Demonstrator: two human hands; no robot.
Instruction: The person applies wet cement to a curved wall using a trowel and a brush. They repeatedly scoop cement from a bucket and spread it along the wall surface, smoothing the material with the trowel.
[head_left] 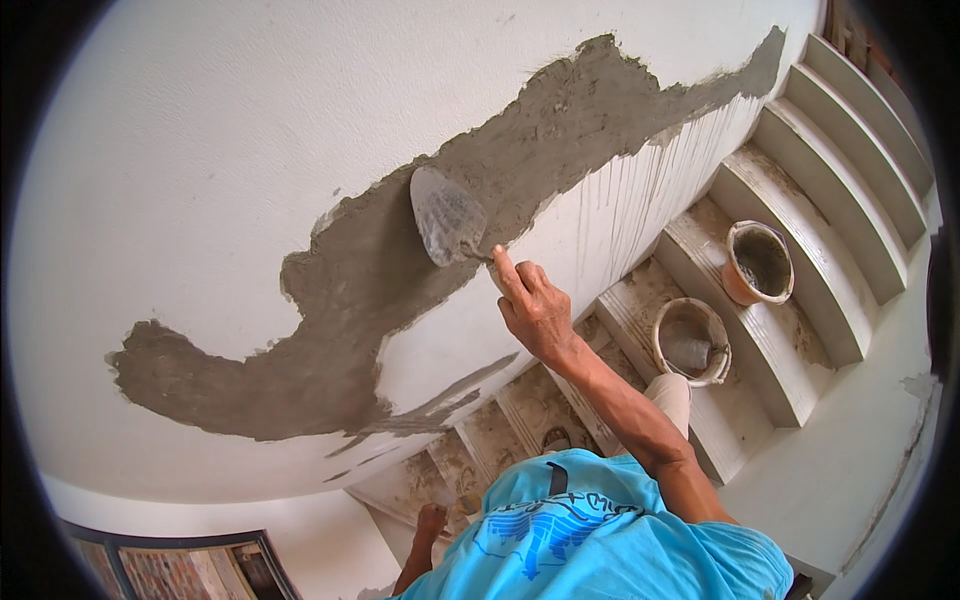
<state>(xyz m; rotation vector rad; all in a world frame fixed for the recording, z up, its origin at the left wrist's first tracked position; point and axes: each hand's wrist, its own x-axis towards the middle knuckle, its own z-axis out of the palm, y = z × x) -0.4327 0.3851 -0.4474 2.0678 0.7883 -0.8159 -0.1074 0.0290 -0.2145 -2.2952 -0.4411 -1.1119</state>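
My right hand [535, 310] grips the handle of a pointed metal trowel [446, 212], index finger stretched along it. The blade lies at or just over a long, irregular band of grey mortar [590, 110] on the white wall [220, 150]; whether it touches is hard to tell. Grey streaks and drips run down the white surface below the band. Low beside my blue shirt, my left hand [432, 520] hangs with curled fingers; I cannot make out whether it holds anything.
Curved, dusty stairs [820, 170] climb to the upper right, my leg on them. Two buckets stand there: an orange one with grey residue [740, 275] and a pale one [705, 375] with something grey inside. A cracked side wall [850, 450] is at right, a dark-framed window [180, 560] at lower left.
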